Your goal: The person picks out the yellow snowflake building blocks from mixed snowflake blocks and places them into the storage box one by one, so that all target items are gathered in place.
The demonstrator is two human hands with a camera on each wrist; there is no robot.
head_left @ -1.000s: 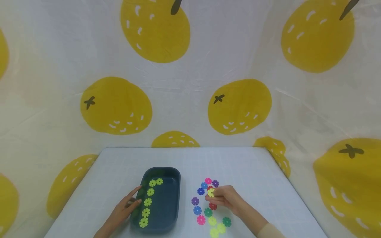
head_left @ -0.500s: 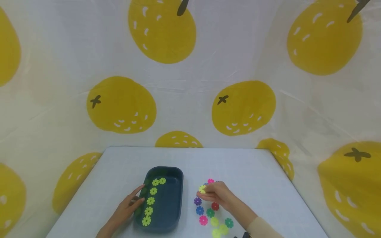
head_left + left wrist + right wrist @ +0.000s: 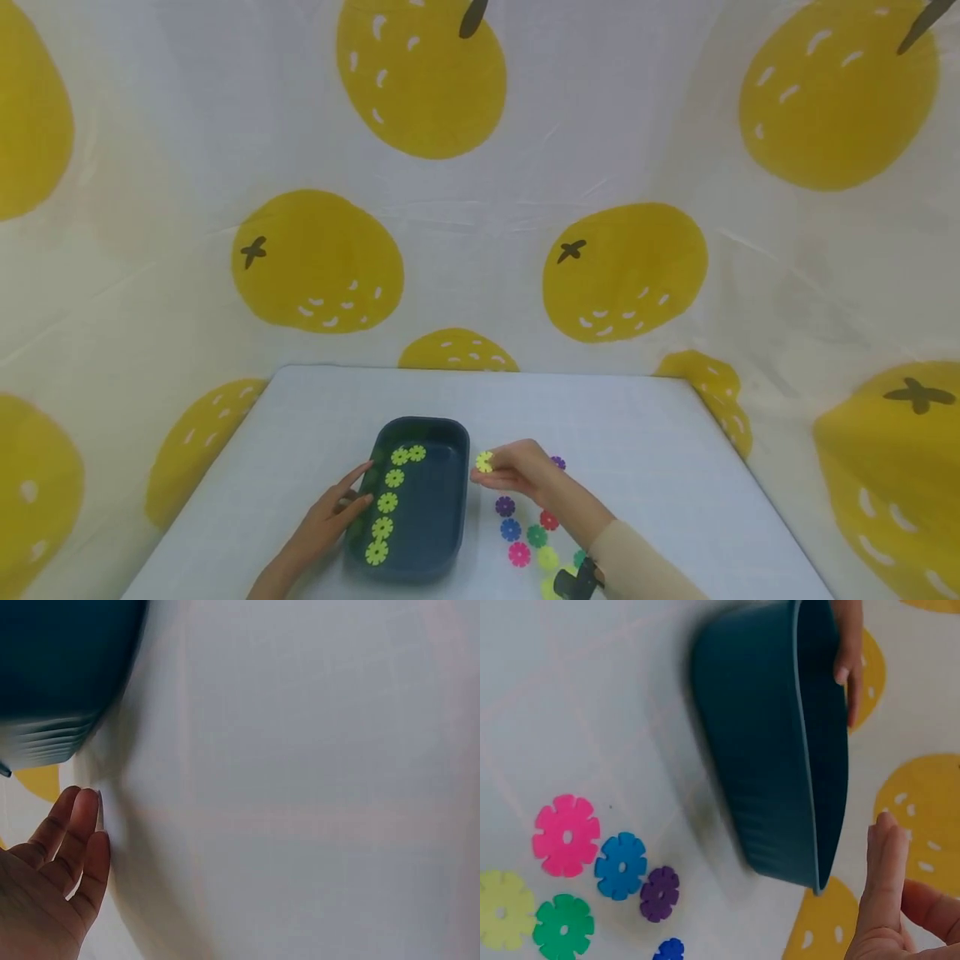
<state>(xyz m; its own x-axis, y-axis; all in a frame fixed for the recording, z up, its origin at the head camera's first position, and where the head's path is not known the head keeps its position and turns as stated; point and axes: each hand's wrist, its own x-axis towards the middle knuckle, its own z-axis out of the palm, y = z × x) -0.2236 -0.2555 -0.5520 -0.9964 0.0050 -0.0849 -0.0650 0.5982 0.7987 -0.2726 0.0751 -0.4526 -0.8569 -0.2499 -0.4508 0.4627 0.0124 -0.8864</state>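
Observation:
My right hand (image 3: 525,467) pinches a yellow notched flower-shaped disc (image 3: 484,462) just beyond the right rim of a dark blue tray (image 3: 437,512). In the right wrist view, its fingers (image 3: 885,877) hide the disc. Inside the tray, several matching yellow discs (image 3: 387,502) form a line along the left side, bending right at the far end. My left hand (image 3: 322,521) touches the tray's left rim with extended fingers; the left wrist view shows three of its fingers (image 3: 94,870) fairly straight near the tray's outer wall.
Right of the tray, loose flower discs lie on the white cloth: a pink one (image 3: 566,836), a blue one (image 3: 621,865), a purple one (image 3: 660,894), a green one (image 3: 564,928) and others. My right forearm covers some. A fruit-print curtain (image 3: 480,250) hangs behind the table.
My right hand has carried the yellow disc leftward from above the loose discs to near the tray's right rim. The left hand stays at the tray. The whole view has shifted slightly.

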